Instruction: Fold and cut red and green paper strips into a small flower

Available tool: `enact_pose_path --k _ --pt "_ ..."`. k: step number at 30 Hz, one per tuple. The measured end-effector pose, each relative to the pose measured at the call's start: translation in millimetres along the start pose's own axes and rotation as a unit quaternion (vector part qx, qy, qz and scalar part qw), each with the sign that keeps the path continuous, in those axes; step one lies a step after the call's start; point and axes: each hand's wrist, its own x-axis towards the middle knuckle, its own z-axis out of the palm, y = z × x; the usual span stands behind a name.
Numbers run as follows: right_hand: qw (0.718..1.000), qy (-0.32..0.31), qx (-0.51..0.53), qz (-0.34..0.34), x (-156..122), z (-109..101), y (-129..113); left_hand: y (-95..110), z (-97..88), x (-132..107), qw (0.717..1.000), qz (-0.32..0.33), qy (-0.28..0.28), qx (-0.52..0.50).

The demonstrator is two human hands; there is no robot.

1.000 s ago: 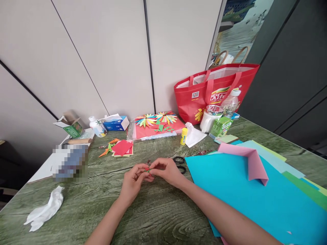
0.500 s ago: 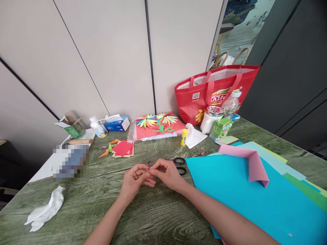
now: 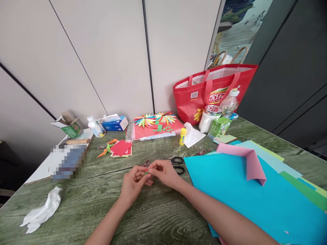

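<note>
Near the middle of the table, my left hand [image 3: 135, 183] pinches a small red and green paper piece [image 3: 146, 172], mostly covered by fingers. My right hand [image 3: 165, 174] meets it from the right, thumb and fingertips closed on the same piece. Black-handled scissors [image 3: 178, 169] lie just beyond my right hand, their blades partly hidden. Farther back is a little stack of square papers [image 3: 121, 148], a red one on top, beside an orange and green folded paper shape [image 3: 108, 148]. A yellow glue stick [image 3: 182, 136] stands upright behind the scissors.
Large blue paper [image 3: 230, 190] covers the right side, with a folded pink strip [image 3: 252, 163] on it. Colourful paper fans [image 3: 165, 118] lie on a red pack at the back. A red bag [image 3: 187, 102], white mug [image 3: 205, 122] and bottle [image 3: 229, 103] stand back right. Crumpled tissue [image 3: 43, 211] lies left.
Both hands stay together, with the fingers shifting slightly around the small paper piece. The whole view has moved a little, so things appear slightly farther left.
</note>
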Motion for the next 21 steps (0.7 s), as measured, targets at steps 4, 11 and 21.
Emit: enact_pose_path --k 4,11,21 --pt "0.999 0.001 0.013 0.037 0 1 5 -1 -0.6 0 1.000 0.002 -0.011 0.021" --pt "0.996 0.045 -0.073 -0.019 -3 3 1 -8 -2.7 2 0.996 0.059 0.012 0.062" --pt "0.999 -0.015 0.027 -0.011 4 -5 8 5 2.3 1 0.999 -0.021 0.006 -0.029"
